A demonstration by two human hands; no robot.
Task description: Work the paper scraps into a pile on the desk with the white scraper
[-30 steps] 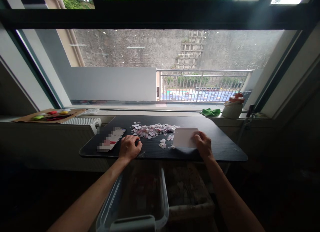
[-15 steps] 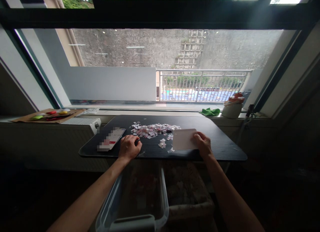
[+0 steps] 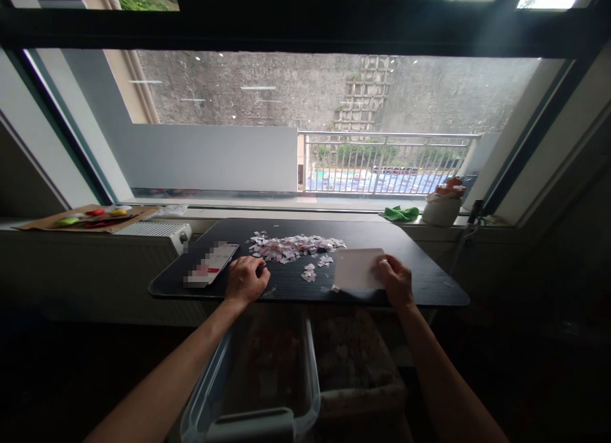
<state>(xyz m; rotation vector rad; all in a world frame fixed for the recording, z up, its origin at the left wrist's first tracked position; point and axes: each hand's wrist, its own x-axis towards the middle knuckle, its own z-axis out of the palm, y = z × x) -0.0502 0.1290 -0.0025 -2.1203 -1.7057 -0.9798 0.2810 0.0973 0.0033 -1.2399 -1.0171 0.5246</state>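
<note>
White card (image 3: 358, 269) is being gripped at its right edge by the right hand (image 3: 397, 281), over the near part of the worktop (image 3: 424, 261); most paper scraps are being seen together in one long heap (image 3: 293, 247); two clusters (image 3: 309, 275) just beside it are being left apart, as is a lone scrap (image 3: 335, 288) by the card's lower left corner; the left hand (image 3: 247, 281) is being rested beside the phone (image 3: 216, 263), fingers curled, and whether anything is being held there cannot be told.

place: indoor room, home or office unclear | signs: window frame (image 3: 334, 26), radiator (image 3: 155, 230), black table (image 3: 420, 284) | outside: metal railing (image 3: 389, 135)
</note>
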